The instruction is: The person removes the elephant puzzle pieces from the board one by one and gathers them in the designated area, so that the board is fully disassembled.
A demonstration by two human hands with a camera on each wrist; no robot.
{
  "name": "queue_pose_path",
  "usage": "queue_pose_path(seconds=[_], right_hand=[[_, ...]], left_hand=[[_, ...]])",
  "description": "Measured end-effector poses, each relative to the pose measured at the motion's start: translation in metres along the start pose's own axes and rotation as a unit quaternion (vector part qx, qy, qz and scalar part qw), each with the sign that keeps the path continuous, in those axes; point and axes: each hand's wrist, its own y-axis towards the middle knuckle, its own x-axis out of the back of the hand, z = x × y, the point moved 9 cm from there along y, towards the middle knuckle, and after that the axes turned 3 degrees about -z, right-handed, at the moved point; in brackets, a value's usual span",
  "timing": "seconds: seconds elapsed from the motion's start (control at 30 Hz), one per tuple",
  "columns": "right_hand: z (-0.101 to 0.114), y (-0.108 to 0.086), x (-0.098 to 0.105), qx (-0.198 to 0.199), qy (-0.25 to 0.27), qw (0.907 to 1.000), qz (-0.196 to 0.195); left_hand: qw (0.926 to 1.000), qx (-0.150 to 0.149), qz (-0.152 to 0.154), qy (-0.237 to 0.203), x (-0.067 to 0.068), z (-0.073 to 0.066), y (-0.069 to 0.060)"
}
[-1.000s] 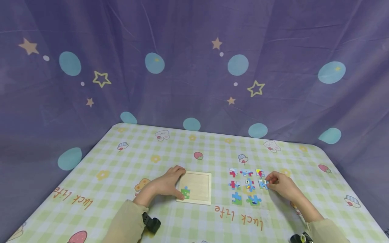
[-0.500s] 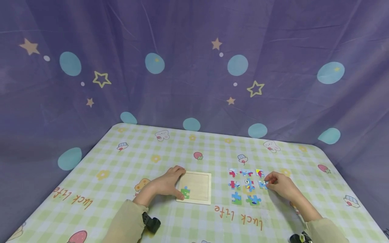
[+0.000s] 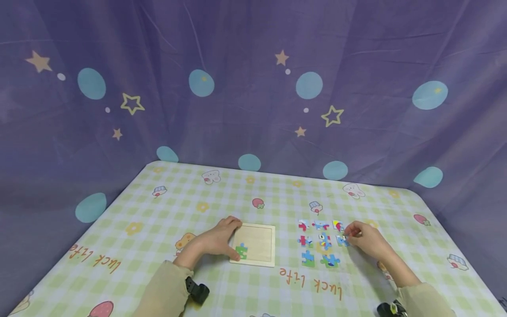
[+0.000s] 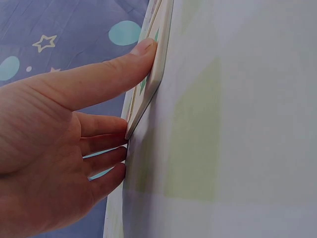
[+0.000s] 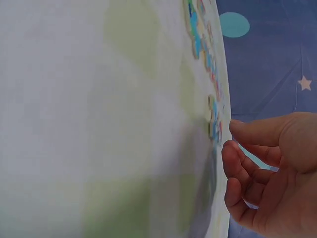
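With its thumb at the near left corner and its fingers at the left edge, my left hand [image 3: 217,237] grips a square wooden puzzle tray [image 3: 274,246]. One green puzzle piece [image 3: 242,251] lies in the tray's near left corner, beside the thumb. My right hand [image 3: 369,240] is bent over a blue-and-white puzzle piece [image 3: 341,241] at the right of a group of loose pieces. In the right wrist view, the thumb and forefinger of the right hand [image 5: 267,168] are slightly apart beside that piece [image 5: 214,121], with nothing seen between them.
Several other loose puzzle pieces [image 3: 325,241] lie in rows right of the tray, some in blue and green, some with red. A green checked cloth [image 3: 222,193] covers the table. Behind it hangs a purple curtain [image 3: 245,114].
My right hand has shifted very slightly up and left near the blue-and-white piece. The left hand and the tray have not visibly moved.
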Motion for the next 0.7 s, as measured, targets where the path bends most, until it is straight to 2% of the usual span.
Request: queue_pose_path(seconds=[0.3, 0.53, 0.7], right_hand=[[0.019, 0.009, -0.003, 0.005, 0.014, 0.9999, 0.004], [0.043, 0.017, -0.007, 0.039, 0.024, 0.9989, -0.010], [0.054, 0.021, -0.013, 0.051, 0.038, 0.9979, -0.004]], left_hand=[[1.0000, -0.002, -0.002, 0.000, 0.001, 0.000, -0.001], [1.0000, -0.005, -0.002, -0.003, 0.000, 0.001, -0.001], [1.0000, -0.004, -0.003, -0.001, 0.000, 0.002, 0.000]])
